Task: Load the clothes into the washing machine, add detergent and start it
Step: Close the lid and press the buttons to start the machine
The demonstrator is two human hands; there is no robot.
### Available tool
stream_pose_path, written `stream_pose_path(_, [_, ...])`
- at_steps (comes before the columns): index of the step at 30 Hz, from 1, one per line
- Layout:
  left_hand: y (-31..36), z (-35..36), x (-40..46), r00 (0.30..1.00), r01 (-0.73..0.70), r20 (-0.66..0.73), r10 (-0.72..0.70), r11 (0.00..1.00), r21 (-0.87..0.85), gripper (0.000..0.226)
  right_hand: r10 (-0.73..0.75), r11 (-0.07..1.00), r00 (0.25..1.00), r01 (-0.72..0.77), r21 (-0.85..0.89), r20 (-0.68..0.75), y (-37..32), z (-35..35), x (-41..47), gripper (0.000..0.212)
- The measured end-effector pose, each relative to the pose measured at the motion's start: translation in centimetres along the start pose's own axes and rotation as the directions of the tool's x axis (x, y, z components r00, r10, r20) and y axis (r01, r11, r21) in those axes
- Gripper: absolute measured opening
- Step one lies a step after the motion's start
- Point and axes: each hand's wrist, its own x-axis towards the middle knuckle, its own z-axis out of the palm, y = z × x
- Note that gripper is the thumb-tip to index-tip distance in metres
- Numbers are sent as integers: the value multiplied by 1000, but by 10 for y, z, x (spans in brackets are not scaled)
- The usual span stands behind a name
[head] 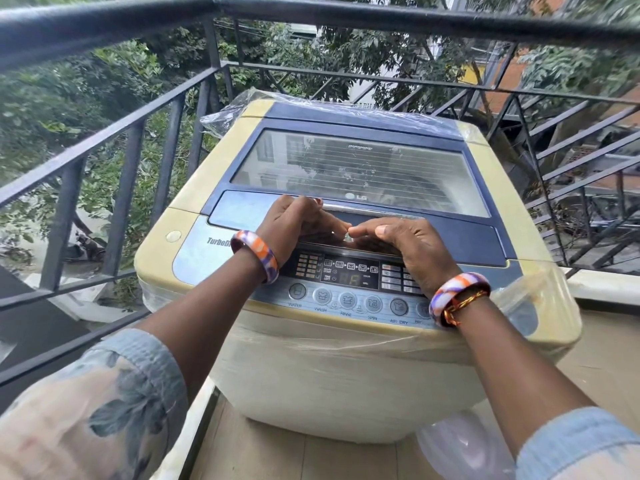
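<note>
Pale blue printed sleeves point(104, 403) lead to both hands, left hand point(298, 223) and right hand point(405, 247), fingers curled on the closed blue glass lid point(360, 168) of the cream top-loading washing machine point(346, 368). Lifting unevenly, the lid's front edge could slip and drop; no clothes or detergent are visible.

One view only, head camera, worn by person. Looks forward and down from standing height, over top of washing machine point(346, 209) from its front side. Wide-angle lens: balcony railing point(311, 15) bends across upper edge, straight bars look curved. Camera close: both forearms enter from bottom corners, left hand point(298, 223) and right hand point(412, 251) near picture middle. Control panel point(349, 271) near enough to read labels. Trees and buildings far behind railing. No second view, nothing shared.
</note>
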Motion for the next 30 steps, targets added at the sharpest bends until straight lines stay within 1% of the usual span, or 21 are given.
stream_pose_path(11, [0, 2, 0, 1000, 4, -21, -4, 1000, 2, 47, -12, 998, 1000, 12, -69, 3, 3, -1, 1, 37])
stream_pose_path(16, [-2, 0, 1, 1000, 6, -16, -6, 1000, -2, 49, -9, 999, 1000, 9, -45, -4, 3, -1, 0, 39])
stream_pose_path(19, [-1, 0, 1, 1000, -4, -6, 4, 1000, 1, 48, -13, 998, 1000, 13, -65, -7, 4, -1, 1, 38])
stream_pose_path(23, [-1, 0, 1, 1000, 6, -11, -6, 1000, -18, 53, -13, 998, 1000, 12, -61, -14, 3, 0, 0, 38])
stream_pose_path(30, [-3, 0, 1, 1000, 9, -21, -10, 999, -33, 49, -5, 996, 1000, 3, -88, -21, 3, -1, -1, 39])
